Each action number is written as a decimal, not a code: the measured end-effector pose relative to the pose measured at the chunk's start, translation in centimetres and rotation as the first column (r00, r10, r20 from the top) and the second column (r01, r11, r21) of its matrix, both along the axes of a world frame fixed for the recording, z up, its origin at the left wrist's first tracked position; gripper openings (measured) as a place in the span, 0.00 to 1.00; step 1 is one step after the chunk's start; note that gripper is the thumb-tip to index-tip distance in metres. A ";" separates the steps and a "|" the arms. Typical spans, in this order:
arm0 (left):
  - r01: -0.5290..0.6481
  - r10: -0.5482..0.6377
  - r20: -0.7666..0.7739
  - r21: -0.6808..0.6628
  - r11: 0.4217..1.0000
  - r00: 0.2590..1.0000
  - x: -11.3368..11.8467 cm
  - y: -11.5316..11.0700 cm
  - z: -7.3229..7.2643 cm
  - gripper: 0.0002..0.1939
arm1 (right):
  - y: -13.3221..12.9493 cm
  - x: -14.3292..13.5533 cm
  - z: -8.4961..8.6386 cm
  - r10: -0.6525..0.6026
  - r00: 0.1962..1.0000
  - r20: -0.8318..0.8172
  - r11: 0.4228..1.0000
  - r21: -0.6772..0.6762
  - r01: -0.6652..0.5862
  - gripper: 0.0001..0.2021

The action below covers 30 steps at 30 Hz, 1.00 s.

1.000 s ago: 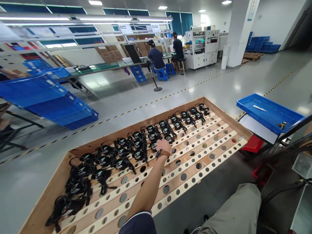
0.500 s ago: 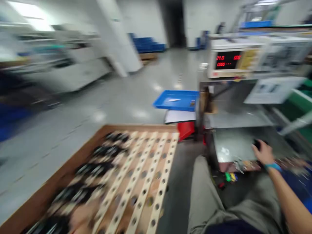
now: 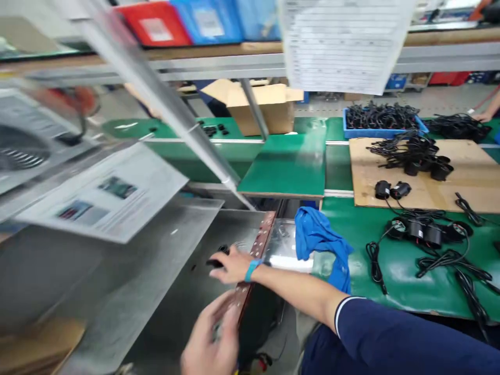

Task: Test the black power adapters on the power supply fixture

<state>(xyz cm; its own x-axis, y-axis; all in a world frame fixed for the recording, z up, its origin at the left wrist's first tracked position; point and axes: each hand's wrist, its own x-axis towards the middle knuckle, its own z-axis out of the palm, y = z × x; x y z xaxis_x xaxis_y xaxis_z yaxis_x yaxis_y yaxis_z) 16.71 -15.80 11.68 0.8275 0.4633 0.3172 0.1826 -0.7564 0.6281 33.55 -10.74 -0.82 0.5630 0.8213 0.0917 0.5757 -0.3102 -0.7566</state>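
My right hand [image 3: 231,264], with a teal wristband, reaches left across a grey metal surface [image 3: 164,271] and closes on a small black part [image 3: 217,258]. A brown strip with a row of holes [image 3: 261,239] runs under that wrist. My left hand [image 3: 206,341] is low in the picture and blurred, its fingers at the near end of the brown strip. Whether it holds anything cannot be made out. My dark blue sleeve [image 3: 390,338] fills the lower right.
A blue cloth [image 3: 318,237] lies on the green bench [image 3: 289,166]. Black round parts with cables [image 3: 424,232] lie to the right, more on a plywood board [image 3: 472,179] and in a blue tray [image 3: 383,117]. A cardboard box [image 3: 261,107], a slanted metal pole [image 3: 164,99] and a printed sheet [image 3: 105,200] stand around. Another person's hand [image 3: 484,115] is at far right.
My view has swung right from the wooden rack of black parts to the bench. My left hand left the rack; my right hand with the black part stays over the metal surface.
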 end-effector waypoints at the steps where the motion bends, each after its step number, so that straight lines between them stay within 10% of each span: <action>1: 0.164 -0.164 0.022 0.018 0.986 0.986 3.9 -2.4 0.7 0.15 | -0.3 0.2 -0.1 -0.006 0.998 -0.060 1.000 0.027 0.008 0.27; 3: 0.518 -0.521 0.035 0.069 0.852 0.853 11.7 -8.2 1.5 0.16 | -0.6 0.8 -0.3 -0.010 0.987 -0.159 0.996 0.082 0.023 0.28; 6: 0.851 -0.851 -0.079 0.145 0.505 0.519 21.6 -18.0 1.0 0.23 | -0.6 1.8 -0.5 0.002 0.953 -0.302 0.993 0.116 0.035 0.31; 10: 0.953 -0.923 -0.253 0.161 0.256 0.290 29.4 -27.7 -2.7 0.35 | -0.7 2.7 -0.3 0.030 0.916 -0.400 0.993 0.113 0.017 0.32; 14: 0.998 -0.944 -0.325 -0.008 0.065 0.059 32.1 -32.4 -7.7 0.43 | -1.1 3.1 0.0 0.076 0.888 -0.453 0.993 0.113 -0.027 0.33; 18: 0.969 -0.972 -0.186 -0.174 0.175 0.142 31.5 -33.9 -10.4 0.39 | -0.9 3.2 -0.4 0.065 0.883 -0.464 0.990 0.139 0.000 0.32; 21: 0.895 -0.947 -0.062 -0.312 0.318 0.315 30.3 -32.7 -9.0 0.35 | -0.7 3.0 -0.9 0.035 0.909 -0.415 0.986 0.161 0.035 0.30; 28: 0.763 -0.709 0.367 -0.523 0.379 0.603 23.4 -22.6 4.4 0.34 | -1.1 2.2 -1.6 0.029 0.969 -0.247 0.971 0.236 0.031 0.23; 30: 0.735 -0.599 0.434 -0.480 0.479 0.673 19.8 -18.5 7.7 0.36 | -0.9 2.2 -1.5 0.064 0.964 -0.258 0.962 0.275 0.010 0.21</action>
